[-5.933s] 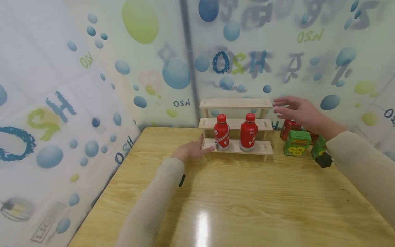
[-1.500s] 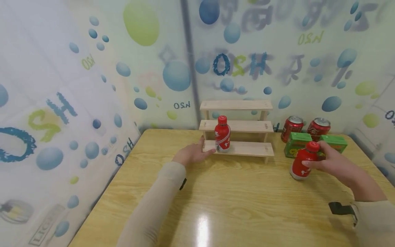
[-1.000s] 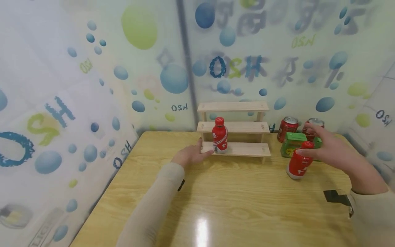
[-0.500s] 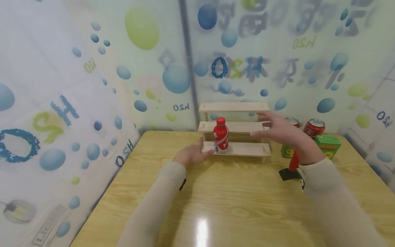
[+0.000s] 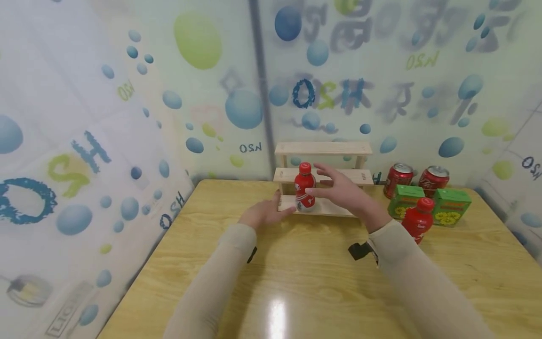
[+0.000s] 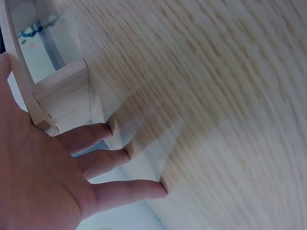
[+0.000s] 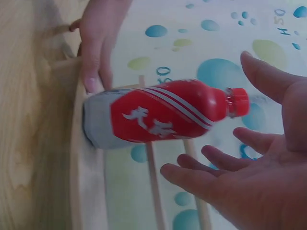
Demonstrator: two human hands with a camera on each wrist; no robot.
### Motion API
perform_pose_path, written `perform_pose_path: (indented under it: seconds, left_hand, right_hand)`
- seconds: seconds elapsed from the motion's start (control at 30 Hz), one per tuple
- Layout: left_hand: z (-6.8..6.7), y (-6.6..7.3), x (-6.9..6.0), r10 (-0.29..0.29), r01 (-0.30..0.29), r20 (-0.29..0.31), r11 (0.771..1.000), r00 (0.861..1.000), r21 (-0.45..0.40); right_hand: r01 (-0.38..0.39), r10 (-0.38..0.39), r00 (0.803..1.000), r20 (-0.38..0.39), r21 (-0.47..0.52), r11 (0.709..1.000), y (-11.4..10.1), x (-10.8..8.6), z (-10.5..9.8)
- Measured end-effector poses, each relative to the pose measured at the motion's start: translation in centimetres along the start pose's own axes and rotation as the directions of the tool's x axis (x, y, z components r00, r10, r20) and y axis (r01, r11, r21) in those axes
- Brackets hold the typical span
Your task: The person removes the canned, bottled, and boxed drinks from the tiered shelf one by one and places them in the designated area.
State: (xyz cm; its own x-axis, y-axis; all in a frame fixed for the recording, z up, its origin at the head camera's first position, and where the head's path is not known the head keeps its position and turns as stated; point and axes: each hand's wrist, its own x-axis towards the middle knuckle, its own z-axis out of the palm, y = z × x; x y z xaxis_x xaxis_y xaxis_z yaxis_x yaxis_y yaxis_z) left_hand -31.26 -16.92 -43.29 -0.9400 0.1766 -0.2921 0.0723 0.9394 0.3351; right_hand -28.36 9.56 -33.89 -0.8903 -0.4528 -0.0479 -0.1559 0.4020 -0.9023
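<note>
A red bottle [image 5: 306, 188] stands upright on the lowest board of a three-step wooden rack [image 5: 323, 148]. My right hand [image 5: 345, 190] is beside it with fingers spread; in the right wrist view a gap shows between these fingers [image 7: 187, 179] and the bottle. At the rack's left end is my left hand [image 5: 267, 212], its thumb by the lowest board. In the left wrist view its straight fingers [image 6: 129, 191] touch the wooden table top. A second red bottle [image 5: 418, 221] stands on the table at the right, its lower part hidden behind my right sleeve.
Two green cartons with yellow flowers [image 5: 450, 207] stand right of the rack. Behind them are two red drink cans [image 5: 434, 179] near the patterned wall [image 5: 203, 94]. The wooden table [image 5: 305, 263] stretches in front of the rack.
The second bottle has gone from the rack to the table at the right. My right hand let go of it and moved left to the remaining bottle. My left hand stayed at the rack.
</note>
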Motion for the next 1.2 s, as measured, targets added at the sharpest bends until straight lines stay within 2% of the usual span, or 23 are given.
perform_pose_path:
  seconds: [0.2, 0.37, 0.57, 0.8, 0.9, 1.03, 1.2]
  left_hand:
    - [0.2, 0.0, 0.4, -0.013, 0.013, 0.011, 1.000, 1.000, -0.005]
    - [0.1, -0.2, 0.4, -0.024, 0.024, 0.020, 1.000, 1.000, -0.007]
    - [0.1, -0.2, 0.5, -0.013, 0.013, 0.026, 1.000, 1.000, -0.007]
    - [0.1, -0.6, 0.4, -0.026, 0.026, 0.008, 1.000, 1.000, -0.007]
    - [0.2, -0.8, 0.3, -0.028, 0.028, 0.013, 1.000, 1.000, 0.005]
    - [0.3, -0.5, 0.3, 0.004, -0.004, 0.014, 1.000, 1.000, -0.004]
    - [0.1, 0.0, 0.2, 0.012, -0.012, 0.008, 1.000, 1.000, -0.010]
  right_hand:
    - [0.024, -0.022, 1.000, -0.019, 0.115, 0.993, 1.2, 2.0, 1.7]
    - [0.026, -0.018, 0.997, -0.075, 0.114, 0.993, 1.5, 2.9, 2.7]
    - [0.015, -0.002, 0.992, -0.130, 0.098, 0.995, 2.0, 2.8, 3.1]
    - [0.102, -0.074, 0.981, -0.181, 0.150, 0.983, 2.6, 3.2, 5.0]
    - [0.084, -0.044, 0.972, -0.229, 0.171, 0.982, 2.8, 3.0, 5.7]
    - [0.054, 0.006, 0.960, -0.279, 0.207, 0.977, 2.8, 2.1, 5.8]
    - [0.031, 0.039, 0.961, -0.274, 0.246, 0.969, 2.5, 0.5, 5.1]
